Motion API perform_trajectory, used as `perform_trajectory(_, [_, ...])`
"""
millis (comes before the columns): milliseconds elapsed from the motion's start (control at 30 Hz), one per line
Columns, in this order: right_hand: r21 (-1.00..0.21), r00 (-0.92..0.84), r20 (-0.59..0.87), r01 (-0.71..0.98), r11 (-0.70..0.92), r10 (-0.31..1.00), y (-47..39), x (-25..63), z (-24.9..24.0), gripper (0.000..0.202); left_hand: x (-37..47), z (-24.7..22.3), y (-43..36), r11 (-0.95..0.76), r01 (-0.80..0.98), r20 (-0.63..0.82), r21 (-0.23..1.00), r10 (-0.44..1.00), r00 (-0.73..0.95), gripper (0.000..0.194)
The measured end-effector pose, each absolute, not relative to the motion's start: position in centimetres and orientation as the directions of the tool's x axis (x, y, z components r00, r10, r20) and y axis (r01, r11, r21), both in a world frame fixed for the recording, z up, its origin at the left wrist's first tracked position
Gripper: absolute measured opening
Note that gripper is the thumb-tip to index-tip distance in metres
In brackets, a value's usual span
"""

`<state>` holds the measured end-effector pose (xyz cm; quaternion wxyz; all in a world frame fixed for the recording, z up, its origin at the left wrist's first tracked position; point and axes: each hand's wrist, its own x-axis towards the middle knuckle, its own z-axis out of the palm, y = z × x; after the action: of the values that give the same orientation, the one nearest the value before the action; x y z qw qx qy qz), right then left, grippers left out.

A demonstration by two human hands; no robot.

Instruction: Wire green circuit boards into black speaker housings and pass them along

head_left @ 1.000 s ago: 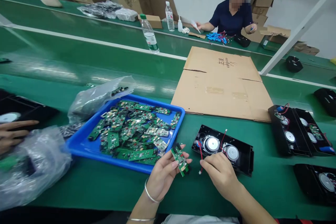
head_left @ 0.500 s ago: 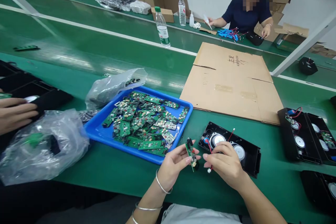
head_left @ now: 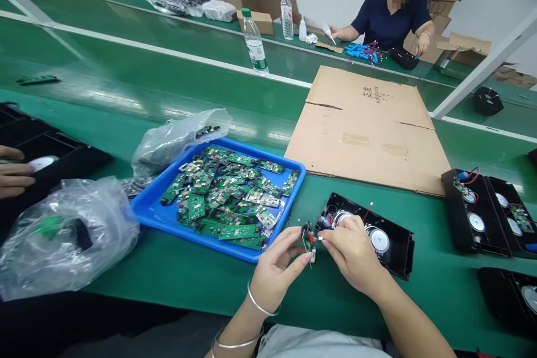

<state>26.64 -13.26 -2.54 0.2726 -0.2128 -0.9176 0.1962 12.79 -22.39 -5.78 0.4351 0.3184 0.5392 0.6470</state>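
L hand (head_left: 277, 265) has the circuit board (head_left: 307, 240) clamped btwn thumb & fingers, tilted steep, up above the green counter (head_left: 188, 277), btwn the blue tray (head_left: 156, 210) & the black case (head_left: 398, 251). R hand (head_left: 361, 260) has fingers pinched tog. on a small white plug (head_left: 321, 238), right by the board; can't tell if plug & board touch. R hand covers part of the case, incl. some of one speaker; the other speaker (head_left: 379, 240) shows OK. Tray's on L, w/ a heap of loose boards (head_left: 226, 198). Plastic bag (head_left: 109, 224) just L of tray, 2nd bag (head_left: 163, 142) at its far L corner. Flat cardboard (head_left: 369, 145) lies beyond the case. Far R: open case (head_left: 457, 218) w/ wires & speakers, plus another case (head_left: 499, 291) nearer. Co-worker's hand (head_left: 14, 179) at L edge, by a black box (head_left: 79, 159). Across: person in dark top (head_left: 386, 19) w/ white squeeze bottle (head_left: 328, 32), near a blue bundle w/ wires (head_left: 363, 52).
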Motion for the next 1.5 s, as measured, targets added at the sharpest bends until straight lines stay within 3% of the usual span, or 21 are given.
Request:
perform_trajectory(133, [-0.679,-0.765,0.234,0.313,0.664,0.600,-13.5,26.9,-1.7,0.033,12.6,-5.8,-22.7,-0.104,-0.028,0.087,0.994,0.932,-0.353,0.028])
perform_trajectory(233, [-0.771,-0.786,0.130,0.303,0.560,0.604,-13.5,26.9,-1.4,0.032,12.6,-5.9,-22.8,-0.144,0.064,0.157,0.987,0.939,-0.305,0.033])
perform_trajectory(433, [-0.849,-0.786,0.015,0.317,0.424,0.618,-13.5,26.9,-1.8,0.029,12.5,-6.1,-22.6,-0.218,0.139,0.246,0.966,0.943,-0.226,0.036])
perform_trajectory(667, [-0.908,-0.764,-0.130,0.349,0.234,0.632,-13.5,26.8,-1.5,0.030,12.2,-6.3,-21.7,-0.495,0.427,0.581,0.756,0.809,-0.090,0.047])
perform_trajectory(867, [-0.897,-0.813,-0.190,0.372,0.239,0.550,-13.1,26.7,-1.4,0.029,11.8,-5.5,-21.2,-0.566,0.467,0.623,0.680,0.781,0.039,0.046])
perform_trajectory(1000, [-0.771,-0.801,-0.141,0.458,0.443,0.582,-13.6,26.8,-1.2,0.027,11.8,-5.9,-21.3,-0.506,0.505,0.580,0.699,0.815,0.014,0.044])
perform_trajectory(1100, [-0.711,-0.800,-0.027,0.437,0.551,0.599,-13.6,28.3,-0.8,0.019,12.1,-6.4,-21.4,-0.425,0.448,0.515,0.786,0.852,-0.096,0.042])
perform_trajectory(1200, [-0.717,-0.716,0.118,0.418,0.557,0.688,-12.6,31.6,-0.7,0.031,12.8,-6.7,-21.4,-0.335,0.285,0.398,0.898,0.894,-0.206,0.042])
perform_trajectory(1267, [-0.658,-0.677,0.156,0.472,0.588,0.719,-11.7,34.0,-1.1,0.036,13.3,-6.7,-21.3,-0.270,0.153,0.300,0.951,0.925,-0.233,0.040])
perform_trajectory(1400, [-0.524,-0.786,0.119,0.469,0.710,0.607,-10.8,36.9,-2.4,0.032,14.2,-6.4,-20.8,-0.095,-0.120,0.067,0.988,0.974,-0.214,0.028])
perform_trajectory(1500, [-0.494,-0.825,0.160,0.409,0.767,0.543,-10.8,36.9,-3.4,0.026,14.8,-6.2,-20.5,0.082,-0.230,-0.119,0.970,0.981,-0.154,0.021])
